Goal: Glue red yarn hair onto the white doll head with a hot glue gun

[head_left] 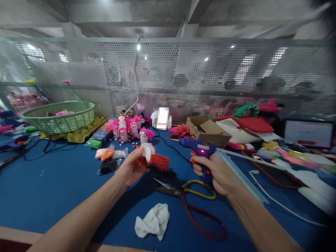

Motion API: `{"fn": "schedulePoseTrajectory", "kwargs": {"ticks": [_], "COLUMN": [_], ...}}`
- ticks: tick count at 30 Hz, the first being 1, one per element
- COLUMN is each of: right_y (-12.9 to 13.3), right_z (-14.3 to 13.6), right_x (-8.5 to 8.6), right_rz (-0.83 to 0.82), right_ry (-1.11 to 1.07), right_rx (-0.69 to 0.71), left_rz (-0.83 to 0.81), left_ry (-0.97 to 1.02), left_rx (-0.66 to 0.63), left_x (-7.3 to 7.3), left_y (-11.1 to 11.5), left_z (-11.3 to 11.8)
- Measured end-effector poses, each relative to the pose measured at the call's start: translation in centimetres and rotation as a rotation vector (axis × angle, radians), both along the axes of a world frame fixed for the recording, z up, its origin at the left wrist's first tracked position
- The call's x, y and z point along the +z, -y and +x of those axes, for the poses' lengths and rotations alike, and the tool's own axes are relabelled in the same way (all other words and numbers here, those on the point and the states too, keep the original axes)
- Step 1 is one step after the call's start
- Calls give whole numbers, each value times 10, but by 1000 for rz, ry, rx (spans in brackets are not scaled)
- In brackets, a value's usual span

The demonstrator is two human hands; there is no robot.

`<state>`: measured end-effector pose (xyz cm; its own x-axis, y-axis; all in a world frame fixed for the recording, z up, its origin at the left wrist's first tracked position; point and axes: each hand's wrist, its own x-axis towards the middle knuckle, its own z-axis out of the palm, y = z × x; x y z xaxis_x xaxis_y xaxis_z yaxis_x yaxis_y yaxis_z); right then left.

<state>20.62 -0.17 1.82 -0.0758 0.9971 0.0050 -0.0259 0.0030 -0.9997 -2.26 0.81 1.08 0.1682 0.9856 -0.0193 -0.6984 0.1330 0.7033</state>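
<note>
Between the fingers of my left hand (132, 166) is a small white doll (148, 153) with a tuft of orange-red yarn hair (160, 162) hanging to the right. My right hand (214, 171) is wrapped round the handle of a blue glue gun (201, 148), a red light glowing on its side. The gun's nozzle points left, a little above the doll and apart from it. Below both hands lie open scissors (181, 193) with one yellow and one red handle loop. A crumpled white cloth or tissue (153, 221) rests nearer to me.
Several pink-haired dolls (133, 128) stand behind my left hand, near small bagged pieces (109, 154). A green basket (60, 117) sits on an egg tray (91, 129) at left. At right are a cardboard box (207, 131), glue sticks (241, 175) and a white cable (275, 201).
</note>
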Motion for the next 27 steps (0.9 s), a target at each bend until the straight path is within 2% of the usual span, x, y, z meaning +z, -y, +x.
{"fn": "schedulePoseTrajectory", "kwargs": {"ticks": [3, 7, 11, 15, 19, 22, 24, 27], "right_y": [-18, -33, -42, -54, -58, -52, -45, -30], "right_z": [6, 10, 8, 6, 3, -1, -6, -21], "right_x": [-12, -28, -37, -42, -47, -42, -31, -6], "right_rz": [-52, -64, -44, -16, 21, 68, 137, 248], "right_ry": [98, 234, 455, 698, 836, 862, 835, 716], "right_rx": [-152, -214, -318, -412, -486, -482, -445, -275], "left_rz": [-8, 74, 139, 216, 248, 279, 323, 382], "left_ry": [10, -1, -58, -122, -209, -277, -331, -424], "left_rx": [73, 83, 95, 31, -67, -90, -119, -220], "left_x": [2, 3, 3, 1, -1, -1, -2, -3], "left_y": [-1, -2, -3, -1, 7, 13, 17, 20], "left_z": [1, 1, 0, 2, 6, 7, 6, 5]}}
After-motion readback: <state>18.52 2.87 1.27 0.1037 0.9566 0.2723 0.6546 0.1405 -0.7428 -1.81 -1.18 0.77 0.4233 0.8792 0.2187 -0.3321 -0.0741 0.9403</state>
